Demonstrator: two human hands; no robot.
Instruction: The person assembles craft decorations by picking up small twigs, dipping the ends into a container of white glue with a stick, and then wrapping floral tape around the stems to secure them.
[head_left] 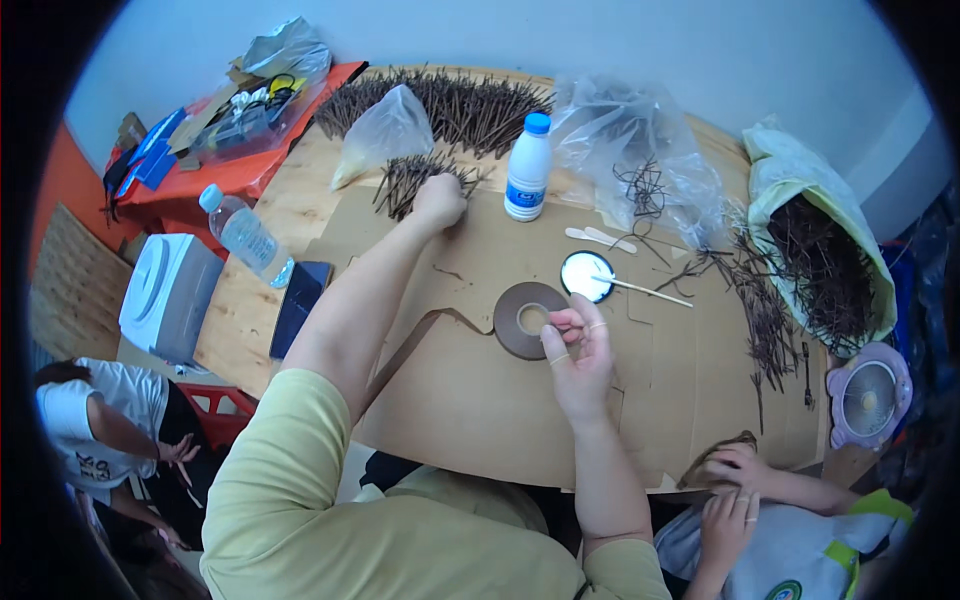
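My left hand [440,203] reaches across the cardboard [430,380] to a small heap of thin brown wired twigs [396,187]. Its fingers are curled down at the heap's right side, and what they hold is hidden. Closer in, my right hand [582,365] is raised by a roll of brown tape [508,318], thumb and fingertips drawn together. Anything in that pinch is too small to make out. Light bands circle some of its fingers. From the roll, a loose tape strip [405,345] runs left under my left forearm. A round dish of white paste [586,276] holds a thin stick [652,291].
A white bottle with a blue cap [527,170] stands behind the dish. More twigs [450,105] line the back edge, and a sack [815,200] spills others at right. A clear water bottle [245,235] and a phone [300,305] lie left. Another person's hands [735,490] work at lower right.
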